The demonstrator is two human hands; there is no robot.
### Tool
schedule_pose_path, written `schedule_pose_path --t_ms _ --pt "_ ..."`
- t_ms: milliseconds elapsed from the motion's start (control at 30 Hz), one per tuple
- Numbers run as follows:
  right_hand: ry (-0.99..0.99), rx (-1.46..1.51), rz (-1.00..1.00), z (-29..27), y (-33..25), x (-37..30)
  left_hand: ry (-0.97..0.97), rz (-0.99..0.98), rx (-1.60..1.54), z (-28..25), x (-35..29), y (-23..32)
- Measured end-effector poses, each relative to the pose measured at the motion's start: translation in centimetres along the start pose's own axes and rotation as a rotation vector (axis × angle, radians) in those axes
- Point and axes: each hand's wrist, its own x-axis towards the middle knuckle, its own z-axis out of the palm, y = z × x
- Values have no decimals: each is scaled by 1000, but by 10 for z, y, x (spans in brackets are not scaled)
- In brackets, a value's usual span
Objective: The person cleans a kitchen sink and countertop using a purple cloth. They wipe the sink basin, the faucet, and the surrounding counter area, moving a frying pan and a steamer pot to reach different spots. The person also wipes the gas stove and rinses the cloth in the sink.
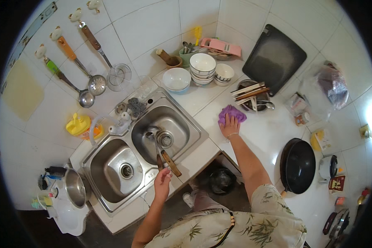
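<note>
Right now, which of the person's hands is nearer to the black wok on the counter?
The right. The right hand presses a purple cloth on the counter, left of the black wok. The left hand is farther away at the sink's front edge, by wooden-handled utensils.

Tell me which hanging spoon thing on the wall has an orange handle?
The middle one, the slotted skimmer. Its neighbour below, the ladle, has a green handle, and the wire strainer above has a brown one.

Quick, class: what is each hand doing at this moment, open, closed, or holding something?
Left hand: closed on the wooden handle of a knife over the sink.
Right hand: open, pressed flat on the purple cloth.
</note>
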Motion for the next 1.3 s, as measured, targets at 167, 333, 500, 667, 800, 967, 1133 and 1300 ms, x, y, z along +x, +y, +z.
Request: schedule_pose_path --t_ms 167,333,500,667,800,967,1133,1300 --pt "23 -15 -97 -1 -64 83 35 -3 26 -16 38 18" --pt "-131 -82 -384 2 -180 63 129 78 141 -15 101 6" --pt "117 416 -652 35 -171 76 157 92 135 -5 144 4" --pt "170 437 -670 45 -179 70 210 25 162 -19 139 -11" --pt "-44 519 -542 51 -223 56 268 27 116 -33 114 -12" --pt "-604 1041 -326 31 -278 -20 374 -19 82 -71 93 0" --pt "-1346 1534 -149 24 -331 -104 381 -274 -558 -107 86 40" --pt "-1338 1385 -88 28 -356 -139 333 -104 -540 -148 81 20"
